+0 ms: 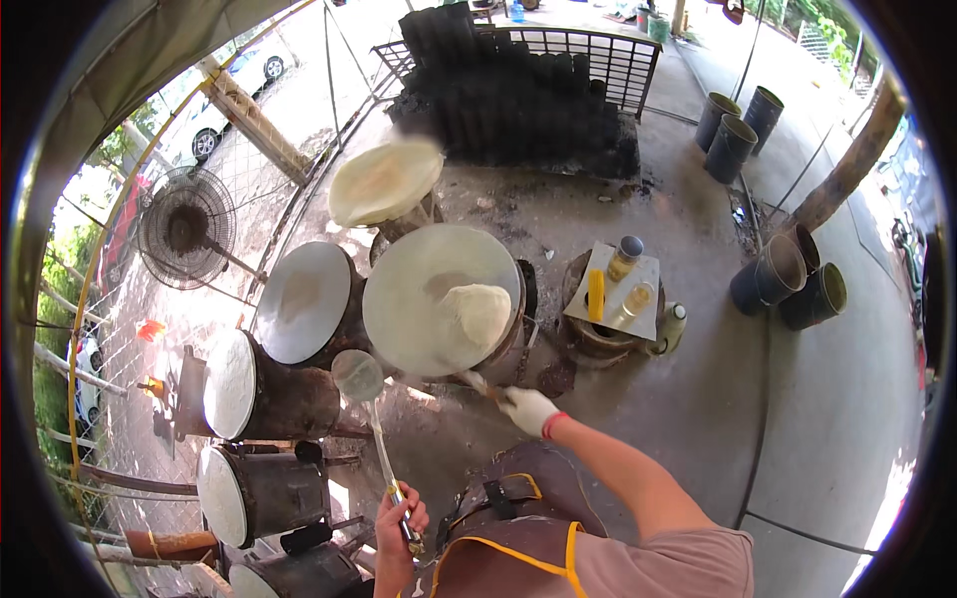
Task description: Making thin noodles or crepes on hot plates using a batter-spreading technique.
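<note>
My bare left hand (398, 516) grips the metal handle of a long ladle (359, 376), whose round bowl points away from me, left of the nearest round griddle. My right hand (529, 411), in a white glove with a red cuff, is closed around the wooden handle of a small tool (478, 384). The tool's pale, blurred head is at the front rim of that griddle (404, 299); I cannot tell whether it is a brush or a scraper. A mound of pale batter or dough (482, 314) lies on the right of the griddle's whitish surface.
More drum-mounted griddles (306, 299) curve down the left, one bearing a thin pale sheet (385, 179). A board (639, 295) with jars and a yellow object rests on a stand at right. Beyond are a fan (187, 228), stacked black cylinders (516, 105) and dark buckets (770, 276).
</note>
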Motion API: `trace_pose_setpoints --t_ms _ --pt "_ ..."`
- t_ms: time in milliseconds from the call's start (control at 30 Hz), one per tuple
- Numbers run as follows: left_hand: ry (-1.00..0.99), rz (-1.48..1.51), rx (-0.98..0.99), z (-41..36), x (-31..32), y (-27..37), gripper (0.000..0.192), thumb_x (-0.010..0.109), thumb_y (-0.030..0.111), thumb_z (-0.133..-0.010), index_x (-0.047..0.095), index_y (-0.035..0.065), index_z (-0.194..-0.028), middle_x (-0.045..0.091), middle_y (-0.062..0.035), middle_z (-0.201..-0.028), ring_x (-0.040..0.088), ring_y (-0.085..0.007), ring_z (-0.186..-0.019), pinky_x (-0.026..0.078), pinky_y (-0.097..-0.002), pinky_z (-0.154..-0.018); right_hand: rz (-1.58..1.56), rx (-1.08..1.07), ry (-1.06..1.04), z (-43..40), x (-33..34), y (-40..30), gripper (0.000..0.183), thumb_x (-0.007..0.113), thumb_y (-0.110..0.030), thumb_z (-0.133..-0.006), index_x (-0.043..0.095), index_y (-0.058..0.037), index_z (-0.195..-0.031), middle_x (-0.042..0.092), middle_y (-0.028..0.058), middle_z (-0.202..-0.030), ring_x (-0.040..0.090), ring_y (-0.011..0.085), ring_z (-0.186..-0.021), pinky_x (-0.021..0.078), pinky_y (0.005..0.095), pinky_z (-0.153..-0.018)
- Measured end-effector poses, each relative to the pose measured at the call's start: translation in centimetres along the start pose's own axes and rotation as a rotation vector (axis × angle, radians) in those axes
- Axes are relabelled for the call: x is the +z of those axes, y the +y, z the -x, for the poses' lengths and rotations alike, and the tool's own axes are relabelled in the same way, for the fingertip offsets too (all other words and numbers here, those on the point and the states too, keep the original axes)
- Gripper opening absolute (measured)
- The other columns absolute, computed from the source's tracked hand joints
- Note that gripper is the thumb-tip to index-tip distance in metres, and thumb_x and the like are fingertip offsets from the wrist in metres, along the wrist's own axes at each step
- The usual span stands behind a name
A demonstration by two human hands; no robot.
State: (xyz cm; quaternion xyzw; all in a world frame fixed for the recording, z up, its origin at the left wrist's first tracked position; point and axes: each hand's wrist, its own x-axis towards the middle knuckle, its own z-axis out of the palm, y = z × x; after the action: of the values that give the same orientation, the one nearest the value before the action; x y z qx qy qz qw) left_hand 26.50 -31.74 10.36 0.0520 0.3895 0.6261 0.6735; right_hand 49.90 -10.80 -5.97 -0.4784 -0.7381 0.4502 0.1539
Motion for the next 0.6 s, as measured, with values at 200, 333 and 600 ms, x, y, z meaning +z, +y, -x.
trace_pose_setpoints --t_ms 200,333,600 --pt "0.023 -0.037 0.016 -1.0 -0.4 0.8 0.019 0.05 0.008 -0.089 0.048 0.006 -0.108 0.046 -0.0066 -0.086 0.04 -0.0116 -0.053 0.036 -0.0247 -0.046 0.111 0.301 0.239 -1.8 -3.4 1.5 0.032 0.051 -0.028 -0.088 0.054 -0.0094 -0.114 0.062 0.0228 -0.096 0.06 0.0395 -0.088 0.0462 0.0476 -0.076" --pt "0.008 -0.036 -0.034 -2.2 -1.3 1.6 0.02 0.049 0.005 -0.087 0.048 0.0055 -0.106 0.047 -0.0072 -0.087 0.04 -0.0117 -0.051 0.035 -0.0243 -0.044 0.036 0.263 0.455 -11.0 -6.0 0.6 0.036 0.05 -0.028 -0.088 0.053 -0.0138 -0.121 0.062 0.023 -0.101 0.059 0.0394 -0.094 0.0454 0.0481 -0.079" --pt "0.006 -0.031 -0.104 -3.0 -4.4 4.4 0.02 0.048 0.0 -0.085 0.049 0.0045 -0.105 0.05 -0.0098 -0.085 0.042 -0.0127 -0.05 0.035 -0.0245 -0.041 -0.417 0.214 0.383 -5.4 1.7 -2.0 0.041 0.05 -0.03 -0.09 0.053 -0.0118 -0.126 0.061 0.0178 -0.113 0.058 0.0272 -0.107 0.0423 0.0324 -0.091"
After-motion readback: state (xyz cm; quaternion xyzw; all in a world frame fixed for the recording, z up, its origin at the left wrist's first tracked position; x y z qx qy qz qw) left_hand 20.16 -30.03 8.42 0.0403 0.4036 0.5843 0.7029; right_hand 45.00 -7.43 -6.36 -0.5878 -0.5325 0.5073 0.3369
